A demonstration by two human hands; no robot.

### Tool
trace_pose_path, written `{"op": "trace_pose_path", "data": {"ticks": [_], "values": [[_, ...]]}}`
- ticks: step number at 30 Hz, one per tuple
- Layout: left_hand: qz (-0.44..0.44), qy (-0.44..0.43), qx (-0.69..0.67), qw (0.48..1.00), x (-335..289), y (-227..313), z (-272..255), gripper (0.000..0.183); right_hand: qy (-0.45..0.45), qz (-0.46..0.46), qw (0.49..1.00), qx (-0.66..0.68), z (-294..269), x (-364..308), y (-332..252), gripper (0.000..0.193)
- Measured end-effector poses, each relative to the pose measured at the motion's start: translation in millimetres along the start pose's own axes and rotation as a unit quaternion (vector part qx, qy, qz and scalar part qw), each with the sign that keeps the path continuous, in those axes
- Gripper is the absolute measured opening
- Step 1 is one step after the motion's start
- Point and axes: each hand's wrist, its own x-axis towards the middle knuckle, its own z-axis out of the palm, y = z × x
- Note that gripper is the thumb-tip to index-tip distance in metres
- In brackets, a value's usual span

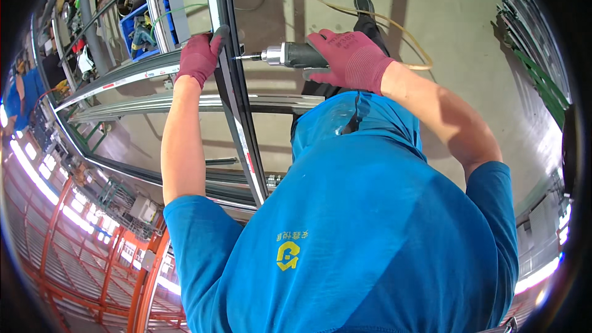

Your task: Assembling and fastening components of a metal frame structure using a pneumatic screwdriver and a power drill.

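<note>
Head view: red-and-white labels mark a rail; the gloved left hand is clamped on a metal bar between the hands — a yellow emblem prints the blue shirt; a power driver, bit at the bar, is gripped by the right hand — its glove dark-lettered.

The gloved left hand grips a long dark bar — just right of it, the gloved right hand holds a power driver, bit toward the bar. A yellow hose loops beyond the right hand.
</note>
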Motion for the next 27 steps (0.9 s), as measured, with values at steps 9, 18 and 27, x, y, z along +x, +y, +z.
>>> {"op": "trace_pose_path", "data": {"ticks": [9,18,27], "values": [[-0.005,0.009,-0.002,1.0,-2.4,4.4,-0.7,0.063,0.02,0.01,0.999,0.036,19.4,-2.5,3.4,0.069],[-0.024,-0.023,-0.01,0.999,-1.3,7.8,-4.6,0.063,0.066,0.016,0.981,0.183,37.1,-5.1,4.5,0.059],[-0.018,-0.011,-0.009,1.0,-5.8,20.8,-12.1,0.048,-0.068,0.015,0.952,0.297,21.4,11.1,17.8,0.05]]}}
